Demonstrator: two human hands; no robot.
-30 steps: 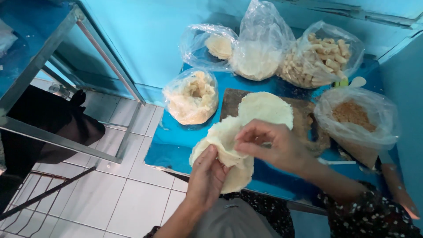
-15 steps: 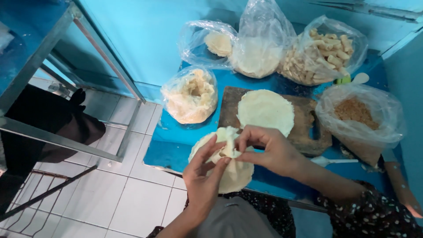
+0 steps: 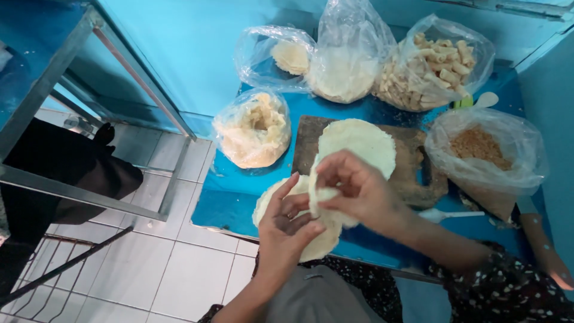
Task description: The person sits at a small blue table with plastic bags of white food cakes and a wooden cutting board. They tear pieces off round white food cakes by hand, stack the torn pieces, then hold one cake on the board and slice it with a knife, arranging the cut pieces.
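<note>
Both hands work a thin, pale round dough wrapper (image 3: pixel 320 197) above a stack of the same wrappers (image 3: pixel 317 245) at the near edge of a blue table (image 3: pixel 227 203). My left hand (image 3: pixel 287 230) supports the sheet from below with its fingers spread. My right hand (image 3: pixel 356 185) pinches the folded upper edge between thumb and fingers. Another round wrapper (image 3: pixel 362 143) lies flat on a dark wooden board (image 3: pixel 418 173) just behind my hands.
Clear plastic bags stand on the table: pale filling (image 3: pixel 254 128) at left, wrappers (image 3: pixel 344 66) at back, rolled pieces (image 3: pixel 433 63) behind right, brown crumbs (image 3: pixel 481 149) at right. A white spoon (image 3: pixel 448 214) lies by the board. A metal frame (image 3: pixel 89 101) and tiled floor (image 3: pixel 179 269) are at left.
My hands lifted a wrapper off the stack and gathered it into a fold between them. The wrapper on the board has stayed put.
</note>
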